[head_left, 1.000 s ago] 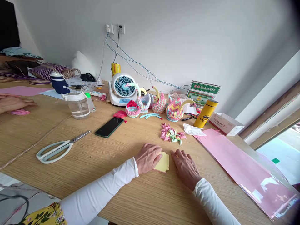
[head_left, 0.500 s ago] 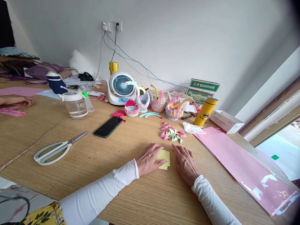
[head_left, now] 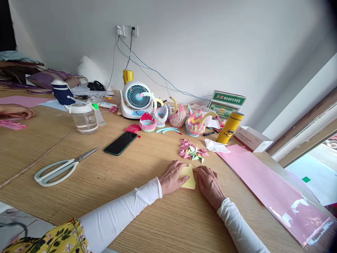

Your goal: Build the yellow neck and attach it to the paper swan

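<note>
A small stack of yellow paper squares point(head_left: 189, 176) lies on the wooden table point(head_left: 110, 175) between my hands. My left hand point(head_left: 172, 176) rests on its left edge, fingers bent and pressing the paper. On the right edge lies my right hand point(head_left: 209, 184), its fingers curled down onto the paper. One corner of the top sheet points up. Just beyond sits a heap of folded pink, green and yellow paper pieces point(head_left: 192, 150).
Scissors point(head_left: 59, 167), a phone point(head_left: 120, 143), a water jug point(head_left: 84, 117), a fan point(head_left: 134, 99), paper swans point(head_left: 179, 117), a yellow flask point(head_left: 230, 128) and a sticky-note box point(head_left: 252, 139) stand around. Pink sheets point(head_left: 265, 188) lie at right. Another person's hand point(head_left: 15, 111) rests far left.
Both my hands have moved closer together on the yellow paper, and a corner of it has been turned up. The other person's hand has drawn back to the left.
</note>
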Motion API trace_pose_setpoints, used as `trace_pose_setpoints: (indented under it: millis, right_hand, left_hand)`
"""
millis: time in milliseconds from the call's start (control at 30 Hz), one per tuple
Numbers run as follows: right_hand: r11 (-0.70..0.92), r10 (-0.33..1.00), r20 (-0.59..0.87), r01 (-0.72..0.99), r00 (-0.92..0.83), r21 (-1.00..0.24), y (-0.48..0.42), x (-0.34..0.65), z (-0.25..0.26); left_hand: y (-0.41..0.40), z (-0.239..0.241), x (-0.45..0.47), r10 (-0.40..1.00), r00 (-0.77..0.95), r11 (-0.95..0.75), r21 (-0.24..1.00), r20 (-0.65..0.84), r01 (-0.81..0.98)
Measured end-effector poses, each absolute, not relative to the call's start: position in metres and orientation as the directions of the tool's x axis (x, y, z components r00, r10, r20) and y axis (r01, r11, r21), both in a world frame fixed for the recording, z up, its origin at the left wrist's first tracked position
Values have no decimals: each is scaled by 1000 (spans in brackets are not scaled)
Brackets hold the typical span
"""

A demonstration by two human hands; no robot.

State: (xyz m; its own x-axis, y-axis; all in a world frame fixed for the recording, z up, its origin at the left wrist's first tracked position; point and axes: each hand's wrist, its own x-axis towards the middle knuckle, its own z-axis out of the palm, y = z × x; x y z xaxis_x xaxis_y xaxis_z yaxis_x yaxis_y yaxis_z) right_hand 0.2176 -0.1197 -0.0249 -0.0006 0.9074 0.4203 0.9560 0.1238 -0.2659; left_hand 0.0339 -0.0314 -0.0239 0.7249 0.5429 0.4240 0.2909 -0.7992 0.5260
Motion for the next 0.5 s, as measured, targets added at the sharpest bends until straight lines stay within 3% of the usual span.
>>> trace_pose_setpoints:
  millis: [300,500]
  right_hand:
    - [69,898,440,977,27,-201,-118,217,-35]
    - [168,864,503,948,-9,-271,-118,213,-31]
  left_hand:
    - [-31,-23,28,538,700,-808,522,469,272]
    - [-31,-20,31,596,671,-765,564,441,310]
